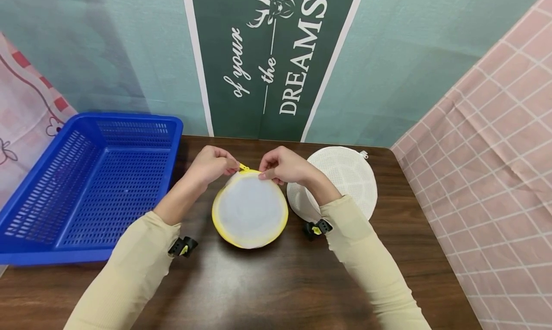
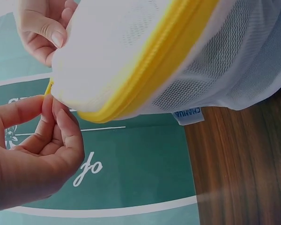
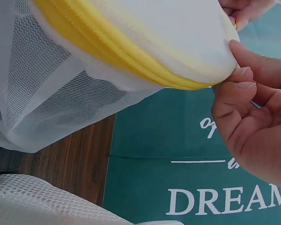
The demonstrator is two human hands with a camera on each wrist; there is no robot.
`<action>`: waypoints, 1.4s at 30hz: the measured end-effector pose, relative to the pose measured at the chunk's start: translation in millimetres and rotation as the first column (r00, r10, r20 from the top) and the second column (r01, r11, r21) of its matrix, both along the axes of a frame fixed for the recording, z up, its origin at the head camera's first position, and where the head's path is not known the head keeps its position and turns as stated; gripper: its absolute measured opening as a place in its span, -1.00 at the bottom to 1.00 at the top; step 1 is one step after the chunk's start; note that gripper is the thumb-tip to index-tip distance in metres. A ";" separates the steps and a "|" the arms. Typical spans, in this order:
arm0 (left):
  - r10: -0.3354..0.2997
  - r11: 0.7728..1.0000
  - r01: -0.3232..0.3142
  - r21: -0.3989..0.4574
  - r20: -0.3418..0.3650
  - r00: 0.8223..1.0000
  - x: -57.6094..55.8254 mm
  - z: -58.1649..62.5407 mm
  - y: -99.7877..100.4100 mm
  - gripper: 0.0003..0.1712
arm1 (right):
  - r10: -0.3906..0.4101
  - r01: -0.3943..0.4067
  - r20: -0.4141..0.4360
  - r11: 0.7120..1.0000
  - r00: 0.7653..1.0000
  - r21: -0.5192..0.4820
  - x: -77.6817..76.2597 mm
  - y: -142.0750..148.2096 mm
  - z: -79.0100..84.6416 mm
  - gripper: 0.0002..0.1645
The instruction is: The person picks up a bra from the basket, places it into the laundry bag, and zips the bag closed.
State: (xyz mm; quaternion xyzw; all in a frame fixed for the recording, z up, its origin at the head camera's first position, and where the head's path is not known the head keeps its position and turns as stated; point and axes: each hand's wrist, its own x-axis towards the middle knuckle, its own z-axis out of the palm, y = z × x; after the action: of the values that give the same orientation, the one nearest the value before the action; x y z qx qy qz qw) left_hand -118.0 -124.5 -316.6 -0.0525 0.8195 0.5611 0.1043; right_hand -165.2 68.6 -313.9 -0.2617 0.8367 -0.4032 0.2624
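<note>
A round white mesh laundry bag (image 1: 251, 210) with a yellow zipper rim stands in front of me, its pale lid facing up. At its far edge my left hand (image 1: 214, 164) pinches the yellow zipper pull (image 1: 244, 167) between thumb and forefinger. Just to the right, my right hand (image 1: 284, 165) grips the rim, thumb on top and fingers beneath. The right wrist view shows the yellow zipper band (image 3: 126, 54) running up to those fingertips. Sheer mesh sides (image 2: 201, 70) hang below the band in the left wrist view, with a small label (image 2: 188, 116) on them.
A blue perforated plastic basket (image 1: 174, 153) stands at the left. Behind my right forearm a second white mesh bag (image 1: 345, 176) lies flat on the dark wooden table (image 1: 276, 291). A green printed cloth (image 1: 258, 124) hangs at the back, and pink checked cloth (image 1: 487, 143) lines the right.
</note>
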 end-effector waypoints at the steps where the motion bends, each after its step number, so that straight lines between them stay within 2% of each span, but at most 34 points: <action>1: 0.002 1.000 -0.002 0.002 0.000 1.000 -0.1 -0.2 0.2 -0.76 | -0.005 0.005 0.005 1.000 1.000 -0.003 0.3 0.4 -0.2 -0.92; 7: 0.007 1.000 -0.008 0.021 0.013 1.000 -1.1 -0.9 0.1 -0.77 | -0.031 0.032 0.027 0.999 0.999 -0.028 1.5 2.9 0.2 -0.91; 13: 0.023 0.997 -0.027 0.075 0.050 0.998 -2.4 -0.6 -7.6 -0.77 | -0.084 0.086 0.038 0.995 0.996 -0.054 1.4 8.2 -0.5 -0.92; 20: 0.010 0.994 -0.017 0.104 0.066 0.998 -4.0 1.8 -13.1 -0.73 | -0.140 0.145 0.056 0.984 0.989 -0.107 1.9 7.2 -3.9 -0.93; 29: -0.017 0.997 0.011 0.076 0.078 0.997 -9.4 0.2 -15.0 -0.72 | -0.228 0.243 0.103 0.955 0.968 -0.168 6.1 3.6 -13.8 -0.92; 42: -0.030 0.999 0.029 0.015 0.082 0.996 -11.0 -8.2 -20.5 -0.67 | -0.283 0.326 0.197 0.913 0.939 -0.243 8.4 7.6 -23.5 -0.94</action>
State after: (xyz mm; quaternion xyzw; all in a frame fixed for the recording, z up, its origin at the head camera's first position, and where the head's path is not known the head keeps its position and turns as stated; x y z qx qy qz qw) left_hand -129.0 -145.0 -324.8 -0.0628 0.8113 0.5625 0.1466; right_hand -156.8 76.2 -337.4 -0.1286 0.7806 -0.5696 0.2228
